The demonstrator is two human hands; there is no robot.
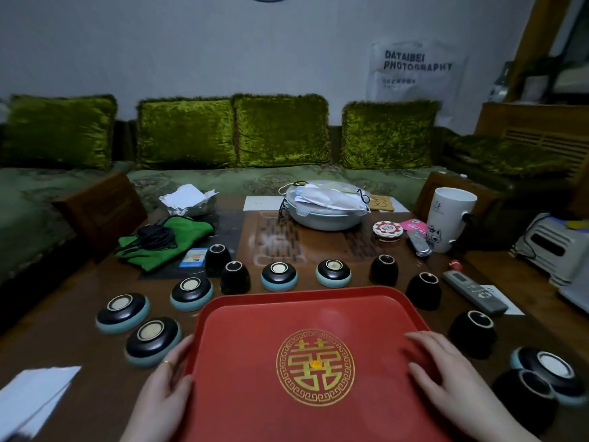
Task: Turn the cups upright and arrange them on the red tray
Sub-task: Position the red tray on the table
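A red tray (255,320) with a gold emblem lies on the wooden table right in front of me, with nothing standing on it. My left hand (162,390) grips its left rim. My right hand (446,374) rests flat on its right side, fingers spread. Several cups stand upside down in an arc around the tray. Some are low, black with a pale blue rim, such as one (153,341) beside my left hand. Others are taller and all black, such as one (473,333) near my right hand.
Behind the cups lie a green cloth (178,237), a lidded basin with face masks (325,208), a white mug (447,218) and two remote controls (475,290). White paper (35,393) sits at the near left. A green sofa runs along the back.
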